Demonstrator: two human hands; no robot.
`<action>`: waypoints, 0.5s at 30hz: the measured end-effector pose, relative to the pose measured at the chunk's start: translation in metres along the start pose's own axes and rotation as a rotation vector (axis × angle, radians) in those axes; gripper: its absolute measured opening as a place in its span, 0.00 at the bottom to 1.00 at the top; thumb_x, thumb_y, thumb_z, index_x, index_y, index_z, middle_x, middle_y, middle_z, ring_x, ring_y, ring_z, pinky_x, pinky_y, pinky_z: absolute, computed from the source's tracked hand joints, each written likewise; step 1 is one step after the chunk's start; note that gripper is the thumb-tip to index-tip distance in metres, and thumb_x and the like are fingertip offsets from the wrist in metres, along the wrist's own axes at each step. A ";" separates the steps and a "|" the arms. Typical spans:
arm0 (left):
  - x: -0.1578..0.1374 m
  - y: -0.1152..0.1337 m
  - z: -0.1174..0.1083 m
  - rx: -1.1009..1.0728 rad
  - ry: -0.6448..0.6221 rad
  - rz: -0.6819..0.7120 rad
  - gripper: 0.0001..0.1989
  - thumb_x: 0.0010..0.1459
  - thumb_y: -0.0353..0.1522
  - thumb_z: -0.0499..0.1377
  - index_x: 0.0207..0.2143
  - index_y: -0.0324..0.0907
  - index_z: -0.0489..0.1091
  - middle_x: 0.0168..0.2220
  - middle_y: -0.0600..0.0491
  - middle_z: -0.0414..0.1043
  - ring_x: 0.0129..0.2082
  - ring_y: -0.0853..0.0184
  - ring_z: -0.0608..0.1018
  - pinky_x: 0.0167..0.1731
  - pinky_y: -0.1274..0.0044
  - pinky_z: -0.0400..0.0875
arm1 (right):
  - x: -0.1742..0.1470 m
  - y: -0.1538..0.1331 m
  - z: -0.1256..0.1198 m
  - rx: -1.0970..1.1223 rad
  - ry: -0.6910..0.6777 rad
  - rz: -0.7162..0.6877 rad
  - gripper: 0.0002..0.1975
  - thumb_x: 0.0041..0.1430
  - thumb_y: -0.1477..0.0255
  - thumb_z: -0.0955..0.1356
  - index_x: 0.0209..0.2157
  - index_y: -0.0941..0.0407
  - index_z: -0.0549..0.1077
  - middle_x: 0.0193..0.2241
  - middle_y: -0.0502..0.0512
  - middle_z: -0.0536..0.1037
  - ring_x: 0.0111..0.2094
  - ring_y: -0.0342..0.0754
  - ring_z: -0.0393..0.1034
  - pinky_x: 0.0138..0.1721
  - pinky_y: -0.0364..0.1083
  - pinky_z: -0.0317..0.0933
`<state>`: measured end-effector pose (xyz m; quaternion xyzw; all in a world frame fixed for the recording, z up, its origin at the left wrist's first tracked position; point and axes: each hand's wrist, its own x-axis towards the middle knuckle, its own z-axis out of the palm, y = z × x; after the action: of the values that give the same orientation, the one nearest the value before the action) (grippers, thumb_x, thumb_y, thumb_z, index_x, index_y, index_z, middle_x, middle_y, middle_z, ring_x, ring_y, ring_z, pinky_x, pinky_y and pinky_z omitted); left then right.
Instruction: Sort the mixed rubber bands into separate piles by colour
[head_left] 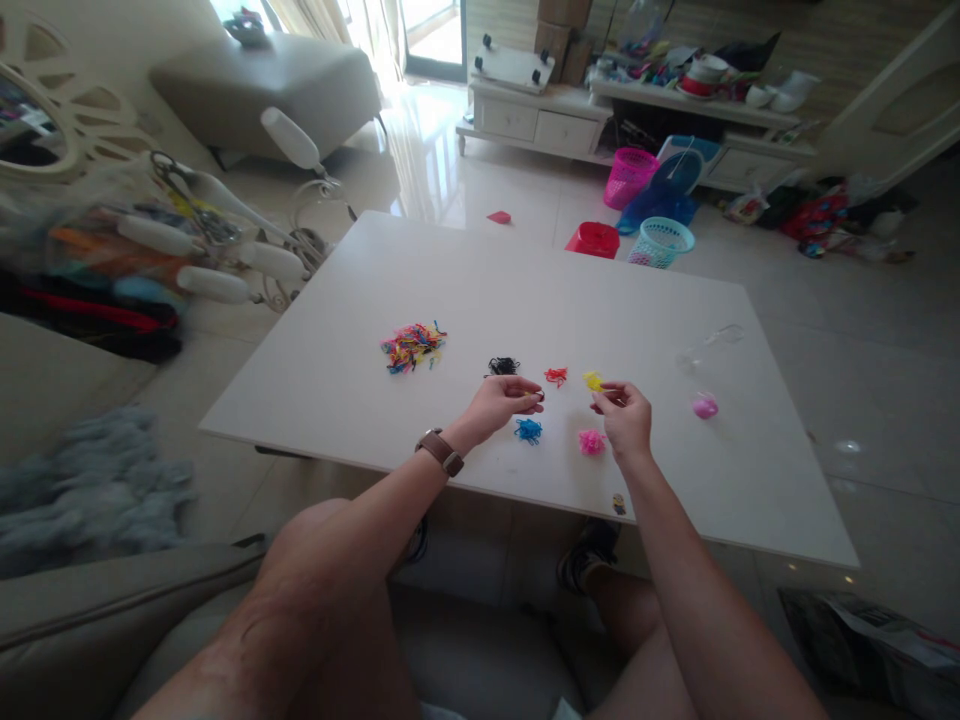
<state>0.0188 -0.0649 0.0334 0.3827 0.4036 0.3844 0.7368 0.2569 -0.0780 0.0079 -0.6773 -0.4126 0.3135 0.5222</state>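
Observation:
My left hand (pixel 502 402), with a brown-strapped watch (pixel 441 450) on its wrist, is closed on a few small thin bands, with yellow and dark red showing at the fingertips. My right hand (pixel 624 412) is pinched at the edge of a yellow pile of bands (pixel 593 381); what sits between its fingers is too small to make out. Around the hands lie piles of black bands (pixel 502 366), red bands (pixel 556 376), blue bands (pixel 529 431) and pink bands (pixel 591 442). Farther left is a larger mixed-colour heap (pixel 412 347).
The white table (pixel 450 260) spans the middle. On its right lie a pink object (pixel 705 406) and a clear plastic piece (pixel 724 334). A small figure sticker (pixel 619 504) sits at the near edge. Beyond stand a red stool or bin (pixel 594 239) and a light-blue basket (pixel 663 242).

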 end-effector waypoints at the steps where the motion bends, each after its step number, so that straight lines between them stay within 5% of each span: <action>1: 0.000 0.001 0.000 -0.013 -0.002 -0.005 0.18 0.47 0.34 0.74 0.38 0.33 0.76 0.34 0.45 0.80 0.34 0.65 0.83 0.40 0.72 0.77 | 0.001 0.002 0.000 0.034 0.014 0.015 0.16 0.45 0.62 0.77 0.32 0.57 0.77 0.23 0.48 0.76 0.24 0.44 0.73 0.27 0.45 0.70; 15: -0.005 0.004 -0.003 -0.014 -0.018 -0.033 0.20 0.46 0.36 0.75 0.36 0.33 0.75 0.33 0.45 0.80 0.34 0.64 0.83 0.40 0.72 0.77 | 0.013 0.029 0.003 0.305 0.220 0.215 0.17 0.35 0.67 0.80 0.27 0.58 0.75 0.22 0.50 0.78 0.26 0.44 0.77 0.32 0.43 0.76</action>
<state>0.0132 -0.0667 0.0376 0.3741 0.4007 0.3716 0.7493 0.2672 -0.0689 -0.0205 -0.6606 -0.2263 0.3506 0.6241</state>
